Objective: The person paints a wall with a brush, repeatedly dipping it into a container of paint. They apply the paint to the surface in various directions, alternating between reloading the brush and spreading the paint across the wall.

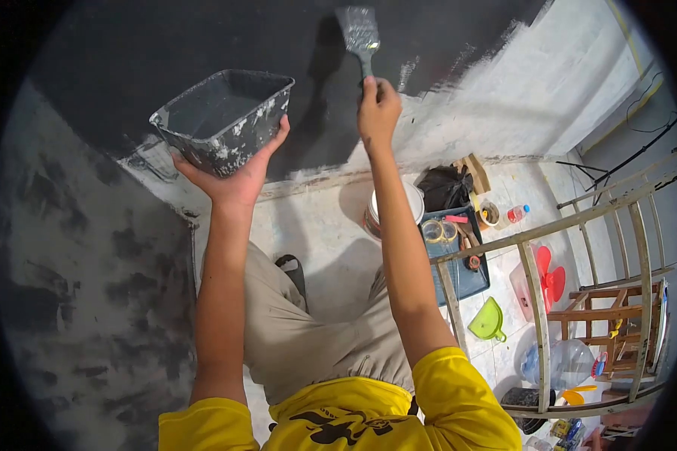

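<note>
From below, my left hand (237, 179) cradles a black plastic paint tub (241, 139), its thumb and fingers spread up the outer walls. Dark grey paint lies inside, and white splashes mark the tub's outside. My right hand (380, 113) is closed round the handle of a wide paintbrush (359, 30), bristles upward and coated grey. The brush overlaps the dark-painted wall (444, 30) in this view. Dark paint gives way to bare white (557, 83) along a ragged edge on the right and low down.
A metal ladder (530, 301) lies across the right side. Behind my right forearm stands a white bucket (406, 199), beside a dark tray (470, 282) with tape rolls and tools. A green dustpan (489, 319), a large water bottle (568, 364) and a wooden stool (617, 312) are farther right.
</note>
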Demonstrator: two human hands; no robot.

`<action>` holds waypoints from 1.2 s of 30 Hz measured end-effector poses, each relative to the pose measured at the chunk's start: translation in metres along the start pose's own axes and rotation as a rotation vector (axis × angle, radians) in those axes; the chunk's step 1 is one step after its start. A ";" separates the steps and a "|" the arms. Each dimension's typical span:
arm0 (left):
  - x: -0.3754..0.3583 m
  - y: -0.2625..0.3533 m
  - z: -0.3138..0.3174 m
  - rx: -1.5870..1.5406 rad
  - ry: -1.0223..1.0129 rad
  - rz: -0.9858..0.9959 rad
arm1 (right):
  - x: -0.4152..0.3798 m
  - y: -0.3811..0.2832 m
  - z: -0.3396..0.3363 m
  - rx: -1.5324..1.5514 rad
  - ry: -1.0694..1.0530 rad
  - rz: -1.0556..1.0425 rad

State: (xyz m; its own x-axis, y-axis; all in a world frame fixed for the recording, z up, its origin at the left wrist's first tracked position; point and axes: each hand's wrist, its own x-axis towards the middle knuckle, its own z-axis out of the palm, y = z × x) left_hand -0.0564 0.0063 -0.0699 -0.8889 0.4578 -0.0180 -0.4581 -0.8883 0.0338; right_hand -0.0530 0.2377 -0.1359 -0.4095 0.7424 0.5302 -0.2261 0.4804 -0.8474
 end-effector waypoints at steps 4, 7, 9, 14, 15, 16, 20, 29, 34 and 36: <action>0.003 0.002 -0.002 -0.061 -0.001 -0.018 | -0.076 0.131 0.018 -0.284 -0.040 0.025; 0.008 0.004 -0.003 -0.042 -0.005 -0.008 | -0.155 0.219 0.015 -0.439 -0.201 0.353; 0.010 0.005 -0.005 -0.025 0.000 0.000 | -0.172 0.256 0.017 -0.413 -0.252 0.461; 0.017 0.007 -0.013 0.095 -0.131 0.005 | -0.156 0.183 -0.009 -0.065 -0.310 0.835; 0.019 0.006 -0.010 0.096 -0.132 -0.006 | -0.155 0.167 -0.019 -0.017 -0.328 0.862; 0.019 0.005 -0.009 0.098 -0.132 -0.013 | -0.155 0.161 -0.025 -0.038 -0.364 0.901; 0.015 -0.001 -0.006 0.107 -0.130 -0.017 | -0.200 0.149 -0.065 0.037 -0.400 0.833; 0.028 -0.007 -0.035 0.257 -0.285 -0.042 | -0.234 0.182 -0.090 -0.214 -0.493 0.904; 0.013 -0.018 -0.022 0.220 -0.091 0.002 | -0.195 0.147 -0.092 -0.294 -0.273 0.455; 0.008 -0.018 -0.017 0.198 -0.093 -0.012 | -0.147 0.105 -0.097 -0.266 -0.146 0.301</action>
State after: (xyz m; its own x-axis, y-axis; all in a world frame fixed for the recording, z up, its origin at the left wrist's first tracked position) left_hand -0.0556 0.0252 -0.0878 -0.8754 0.4780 0.0725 -0.4517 -0.8620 0.2300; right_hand 0.0693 0.2245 -0.2999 -0.5475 0.8034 0.2341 0.1512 0.3701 -0.9166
